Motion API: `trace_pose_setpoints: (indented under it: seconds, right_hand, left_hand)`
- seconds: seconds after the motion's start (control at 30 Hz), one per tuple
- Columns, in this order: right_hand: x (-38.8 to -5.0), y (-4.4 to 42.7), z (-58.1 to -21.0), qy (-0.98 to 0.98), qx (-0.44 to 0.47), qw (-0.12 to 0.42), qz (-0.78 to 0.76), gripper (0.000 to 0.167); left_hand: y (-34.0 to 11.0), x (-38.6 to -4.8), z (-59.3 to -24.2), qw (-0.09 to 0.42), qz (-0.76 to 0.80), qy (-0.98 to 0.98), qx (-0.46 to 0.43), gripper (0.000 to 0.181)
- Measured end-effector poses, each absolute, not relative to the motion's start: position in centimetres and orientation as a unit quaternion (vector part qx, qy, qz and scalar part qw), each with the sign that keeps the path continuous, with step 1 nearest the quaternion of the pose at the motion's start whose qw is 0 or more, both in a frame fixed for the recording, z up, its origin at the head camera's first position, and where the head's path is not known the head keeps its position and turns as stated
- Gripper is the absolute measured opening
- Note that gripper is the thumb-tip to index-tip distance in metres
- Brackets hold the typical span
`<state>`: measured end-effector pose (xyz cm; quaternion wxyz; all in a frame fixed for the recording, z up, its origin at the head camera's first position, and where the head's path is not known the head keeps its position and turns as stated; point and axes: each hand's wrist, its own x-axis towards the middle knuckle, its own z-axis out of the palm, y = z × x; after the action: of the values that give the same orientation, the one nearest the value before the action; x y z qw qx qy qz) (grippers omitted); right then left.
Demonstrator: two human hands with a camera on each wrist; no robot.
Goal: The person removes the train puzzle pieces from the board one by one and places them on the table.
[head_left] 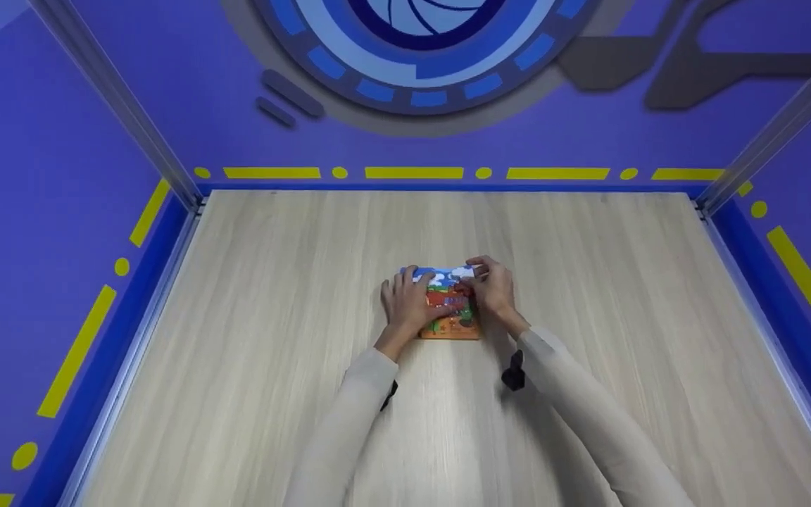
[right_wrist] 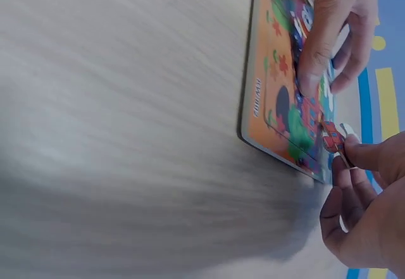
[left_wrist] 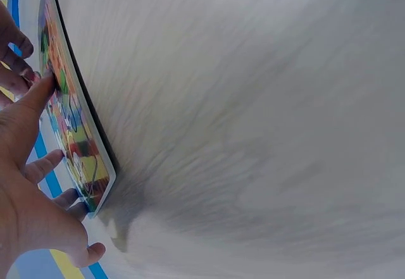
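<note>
A colourful picture puzzle board [head_left: 451, 327] lies flat on the table, orange along its near edge and blue at the far edge. The left hand [head_left: 407, 301] rests over the board's left part with fingers spread and the thumb on the picture. At the right edge, the right hand [head_left: 494, 287] pinches a small red piece [right_wrist: 334, 138] between thumb and fingers, just over the board. In the left wrist view the board [left_wrist: 82, 143] is seen edge-on, with the left hand [left_wrist: 28, 159] across it.
The wooden tabletop [head_left: 272, 296] surrounds the board. Blue-violet walls with yellow dashes [head_left: 414, 172] and metal corner posts stand at the back and both sides. Black devices [head_left: 513, 374] are on the wrists.
</note>
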<state>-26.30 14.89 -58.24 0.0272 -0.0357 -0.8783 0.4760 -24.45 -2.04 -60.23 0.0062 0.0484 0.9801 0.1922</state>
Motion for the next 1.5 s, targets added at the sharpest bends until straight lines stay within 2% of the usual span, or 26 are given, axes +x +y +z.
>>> trace_pose_setpoints:
  seconds: [0.37, 0.9, 1.13, 1.37, 1.5]
  right_hand:
    - [-26.3, 18.7, -57.5, -0.867, -0.057, 0.037, 0.494, 0.027]
    - [-24.4, 29.0, -57.1, -0.852, -0.105, 0.022, 0.512, 0.037]
    - [-23.8, 31.9, -56.5, -0.894, -0.121, 0.014, 0.430, 0.035]
    - [-22.6, 34.6, -56.5, -0.869, -0.131, -0.020, 0.477, 0.039]
    - [-21.9, 35.5, -56.9, -0.883, -0.129, -0.010, 0.451, 0.038]
  left_hand:
    - [-2.3, -24.7, -59.9, 0.030, 0.228, 0.972, 0.047, 0.088]
    - [-2.2, -24.4, -60.1, 0.013, 0.243, 0.968, 0.060, 0.086]
    - [-2.6, -24.4, -59.9, 0.004, 0.247, 0.967, 0.061, 0.084]
    - [-2.4, -24.4, -60.3, 0.002, 0.252, 0.966, 0.065, 0.085]
    - [-2.3, -24.3, -60.4, 0.008, 0.250, 0.966, 0.064, 0.088]
